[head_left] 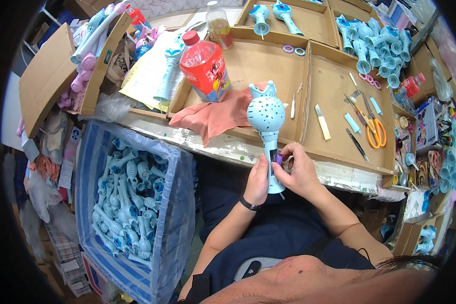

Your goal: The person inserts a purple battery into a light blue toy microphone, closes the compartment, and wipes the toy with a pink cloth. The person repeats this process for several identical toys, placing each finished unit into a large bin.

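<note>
A light-blue plastic toy wand [266,115] stands nearly upright before me, its round head dotted with star-shaped holes and topped by a crown-like rim. My left hand [257,181] is closed round the lower handle from the left side. On the other side, my right hand [301,172] pinches a small purple piece [278,158] against the handle, beside a dark slot in it. What the purple piece is, I cannot tell. Behind the wand lies a salmon-coloured cloth [215,117], partly covered by the wand's head.
Cardboard trays [314,126] cover the bench, holding orange-handled scissors [376,133], a knife [322,122] and tweezers [357,145]. A red-labelled bottle [203,66] stands behind the cloth. Lower left, a blue striped bag [175,202] holds many wands. More wands [362,53] are heaped at back right.
</note>
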Available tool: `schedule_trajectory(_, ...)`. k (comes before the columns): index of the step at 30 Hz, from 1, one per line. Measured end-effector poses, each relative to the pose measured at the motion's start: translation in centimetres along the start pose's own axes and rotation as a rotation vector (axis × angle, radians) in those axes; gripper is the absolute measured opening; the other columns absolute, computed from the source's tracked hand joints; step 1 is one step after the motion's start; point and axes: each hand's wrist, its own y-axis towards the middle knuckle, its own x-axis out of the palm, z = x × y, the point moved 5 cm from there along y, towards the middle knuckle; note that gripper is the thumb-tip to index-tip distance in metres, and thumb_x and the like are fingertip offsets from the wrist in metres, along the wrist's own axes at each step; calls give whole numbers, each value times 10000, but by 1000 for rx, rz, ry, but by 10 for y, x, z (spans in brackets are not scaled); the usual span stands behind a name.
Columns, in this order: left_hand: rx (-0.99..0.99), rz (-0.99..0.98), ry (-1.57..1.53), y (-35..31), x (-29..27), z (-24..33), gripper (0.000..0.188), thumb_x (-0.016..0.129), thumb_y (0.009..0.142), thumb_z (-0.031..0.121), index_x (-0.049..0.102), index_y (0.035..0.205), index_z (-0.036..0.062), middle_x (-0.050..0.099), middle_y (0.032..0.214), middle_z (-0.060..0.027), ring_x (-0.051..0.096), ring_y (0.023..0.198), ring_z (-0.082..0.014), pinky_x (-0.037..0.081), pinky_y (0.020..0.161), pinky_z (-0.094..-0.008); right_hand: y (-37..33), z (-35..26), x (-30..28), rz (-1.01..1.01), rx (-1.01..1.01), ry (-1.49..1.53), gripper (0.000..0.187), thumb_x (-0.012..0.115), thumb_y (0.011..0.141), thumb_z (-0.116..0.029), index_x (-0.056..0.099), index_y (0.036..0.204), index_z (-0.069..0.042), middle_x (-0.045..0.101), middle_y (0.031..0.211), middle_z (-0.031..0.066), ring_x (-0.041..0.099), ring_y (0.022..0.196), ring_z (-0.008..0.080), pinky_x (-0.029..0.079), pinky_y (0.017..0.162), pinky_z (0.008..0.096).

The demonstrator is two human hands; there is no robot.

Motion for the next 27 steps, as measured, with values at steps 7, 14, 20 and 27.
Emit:
schedule_trajectory(7,-53,-2,-49,-3,8,7,479,367,1049,461,559,1173,40,634,992,-31,608,851,-98,504,790,-250,-4,15,-1,52,137,433,329,696,848,-70,470,1078,-3,610,909,73,607,779,125,514,693,271)
schedule_trajectory(14,-36,11,-38,-1,-1,0,445,392,1050,437,533,1218,49,622,996,-24,594,875,-89,493,803,-244,-7,-4,-5,-160,87,127,317,621,836,-58,581,1147,-14,554,969,132,598,790,219,498,715,311)
schedule_trajectory(20,113,-22,82,-1,-4,4,396,421,1063,331,489,1309,29,582,1040,-4,532,918,-49,453,810,-214,-9,-17,-7,-143,-39,-35,333,612,829,-79,603,1158,-29,568,960,152,628,770,304,517,682,371)
schedule_trajectory(27,98,-36,123,-2,-6,6,412,386,1049,171,387,1419,-10,552,1159,-51,514,1021,-94,420,928,-251,-11,-30,-2,-129,-174,-323,295,648,838,-92,627,1129,-51,591,951,120,648,733,319,539,613,392)
